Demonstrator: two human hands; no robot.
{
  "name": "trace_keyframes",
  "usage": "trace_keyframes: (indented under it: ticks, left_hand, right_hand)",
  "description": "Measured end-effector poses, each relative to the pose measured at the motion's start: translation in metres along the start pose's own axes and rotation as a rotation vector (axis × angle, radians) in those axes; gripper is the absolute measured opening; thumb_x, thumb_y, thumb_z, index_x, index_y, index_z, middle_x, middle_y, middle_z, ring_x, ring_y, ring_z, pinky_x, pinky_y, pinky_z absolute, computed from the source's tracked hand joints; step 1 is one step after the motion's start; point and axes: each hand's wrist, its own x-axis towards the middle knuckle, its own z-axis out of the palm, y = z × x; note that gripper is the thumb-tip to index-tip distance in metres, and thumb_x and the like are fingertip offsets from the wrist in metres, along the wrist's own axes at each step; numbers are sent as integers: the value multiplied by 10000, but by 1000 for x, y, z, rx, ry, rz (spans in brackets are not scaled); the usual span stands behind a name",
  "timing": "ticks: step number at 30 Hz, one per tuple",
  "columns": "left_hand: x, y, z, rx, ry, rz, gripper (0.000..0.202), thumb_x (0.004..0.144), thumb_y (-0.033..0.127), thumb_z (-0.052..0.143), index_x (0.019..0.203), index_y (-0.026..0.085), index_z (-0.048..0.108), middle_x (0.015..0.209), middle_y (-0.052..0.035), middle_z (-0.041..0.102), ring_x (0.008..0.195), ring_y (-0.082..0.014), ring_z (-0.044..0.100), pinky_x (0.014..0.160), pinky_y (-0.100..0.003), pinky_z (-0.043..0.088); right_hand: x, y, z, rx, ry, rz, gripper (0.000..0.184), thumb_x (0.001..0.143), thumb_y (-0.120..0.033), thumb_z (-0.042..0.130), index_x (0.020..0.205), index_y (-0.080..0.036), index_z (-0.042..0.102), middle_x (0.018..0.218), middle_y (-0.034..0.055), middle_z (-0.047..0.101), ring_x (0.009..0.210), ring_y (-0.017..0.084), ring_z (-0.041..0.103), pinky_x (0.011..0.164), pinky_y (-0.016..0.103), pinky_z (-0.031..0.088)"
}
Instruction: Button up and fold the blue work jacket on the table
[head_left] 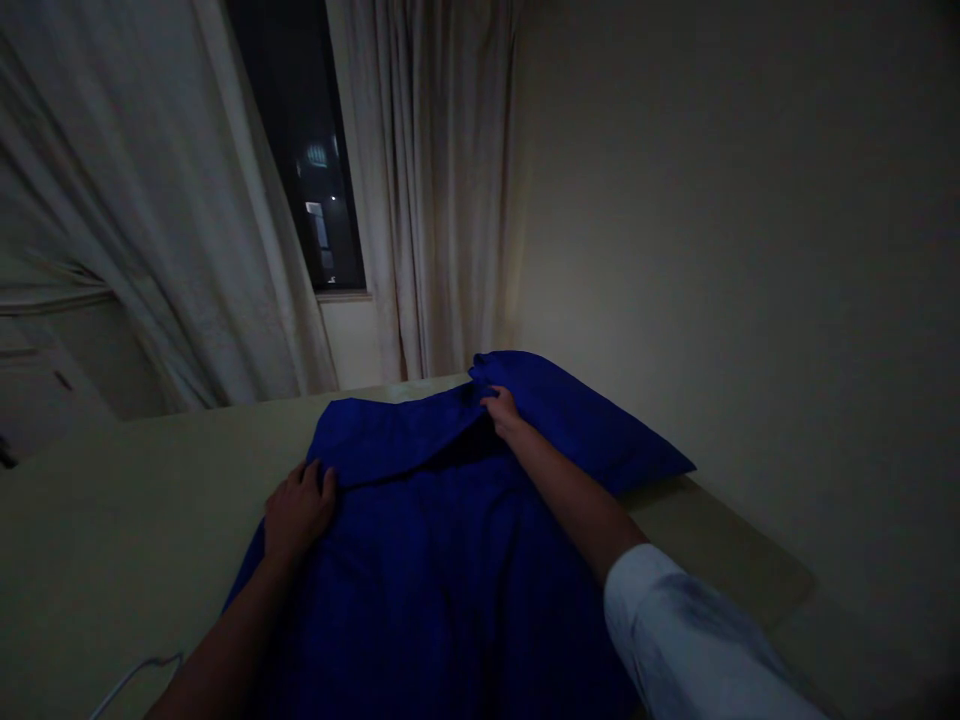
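A dark blue blanket (442,560) lies spread on a pale bed (112,520), its top edge folded back. My left hand (298,508) rests on the blanket's left side near the fold, fingers curled and pressing the cloth. My right hand (501,410) reaches further ahead and pinches the folded edge of the blanket close to a blue pillow (577,420). The pillow lies at the head of the bed beside the wall. My right arm wears a white sleeve (690,650).
Pale curtains (420,200) hang on both sides of a dark window (315,150) beyond the bed. A plain wall (750,250) runs along the right. A thin white cable (135,675) lies on the bed at the lower left.
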Motion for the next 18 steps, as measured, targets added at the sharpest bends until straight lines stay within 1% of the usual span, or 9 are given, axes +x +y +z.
trace_keyframes:
  ticks: [2,4,7,10,12,14,15,17,18]
  left_hand:
    - [-3,2,-5,-11,71,3,629,1056,456,237,1414,69,580,1498,-235,552,1319,-382,568,1090,-497,441]
    - [-6,4,-10,-70,146,36,557,1049,397,282,1417,100,576,1511,-206,546,1345,-362,541,1118,-485,415]
    - [-6,8,-21,-184,193,103,479,1024,335,333,1363,154,617,1436,-166,614,1296,-341,577,1124,-482,412]
    - [-6,14,-32,-249,190,102,493,1012,299,294,1340,138,624,1389,-170,647,1276,-312,600,1130,-454,434]
    - [-16,16,-38,-294,152,108,507,1006,316,284,1307,125,644,1308,-178,691,1209,-302,649,1096,-440,484]
    - [-44,9,-41,-326,39,172,510,994,405,341,1310,162,660,1300,-158,707,1183,-300,680,1080,-443,518]
    - [-65,0,-41,-333,-31,217,522,977,466,389,1341,203,654,1360,-137,688,1221,-302,671,1097,-452,516]
    - [-112,-28,-39,-319,-130,253,595,925,574,465,1445,314,596,1553,-78,560,1379,-318,574,1170,-507,465]
    - [-134,-46,-38,-303,-130,216,635,889,608,493,1472,370,568,1598,-48,512,1429,-333,526,1187,-545,443]
  right_hand:
    - [12,-12,-6,-19,64,-45,558,851,-179,509,1408,-162,540,1253,124,686,1154,220,641,1006,373,536]
    - [15,-15,-17,-49,105,-61,583,845,-165,496,1427,-170,531,1309,133,666,1233,234,607,1073,404,491]
    - [2,-7,-37,-118,112,-20,585,799,-148,571,1384,-140,567,1240,176,684,1158,274,652,1054,449,495]
    - [-22,2,-61,-186,70,0,572,792,-138,608,1363,-105,582,1220,212,688,1073,284,693,1015,461,518]
    - [-41,7,-84,-213,5,-7,537,814,-156,620,1349,-114,595,1212,194,705,1018,265,718,964,435,548]
    - [-71,16,-117,-237,-106,-37,506,834,-209,653,1335,-151,616,1208,154,724,984,242,734,923,398,571]
    - [-90,23,-136,-256,-170,-53,496,836,-247,675,1324,-172,633,1215,138,730,992,241,738,926,393,574]
    - [-138,41,-177,-356,-345,-91,546,854,-391,695,1362,-201,635,1251,143,727,1080,278,727,986,435,563]
    - [-166,50,-197,-411,-396,-75,543,842,-451,700,1333,-222,665,1272,147,724,1138,305,711,1022,458,551]
